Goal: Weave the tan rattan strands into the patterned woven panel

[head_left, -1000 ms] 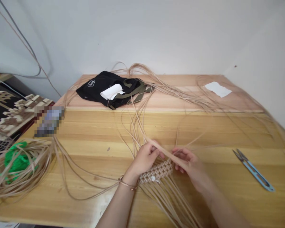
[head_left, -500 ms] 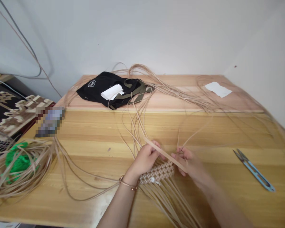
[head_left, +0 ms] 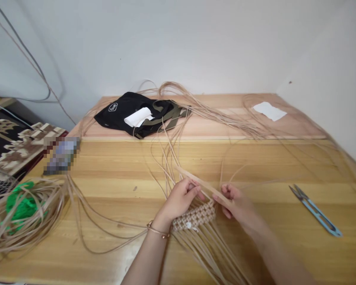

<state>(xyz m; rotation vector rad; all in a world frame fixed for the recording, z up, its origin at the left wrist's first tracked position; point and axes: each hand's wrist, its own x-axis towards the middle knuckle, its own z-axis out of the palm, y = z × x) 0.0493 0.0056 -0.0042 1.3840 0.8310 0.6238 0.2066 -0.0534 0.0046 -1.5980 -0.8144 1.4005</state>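
Observation:
A small woven rattan piece (head_left: 195,215) lies on the wooden table (head_left: 112,166), with long loose strips trailing from it toward me and away. My left hand (head_left: 180,199) rests on its top left edge, fingers curled and pinching a flat rattan strip (head_left: 206,185). My right hand (head_left: 235,204), slightly blurred, is closed on the same strip at the piece's right edge. The strip runs slanted between both hands, above the weave.
Blue thread snips (head_left: 314,210) lie to the right. A black bag (head_left: 136,113) with white paper sits at the back, a white sheet (head_left: 268,111) at far right. A coil of rattan over something green (head_left: 20,206) lies at the left edge. A pixelated object (head_left: 61,155) is nearby.
My right hand has shifted slightly up and left along the strip. The strip's free end now sticks out less past my right hand. My left hand has stayed on the weave.

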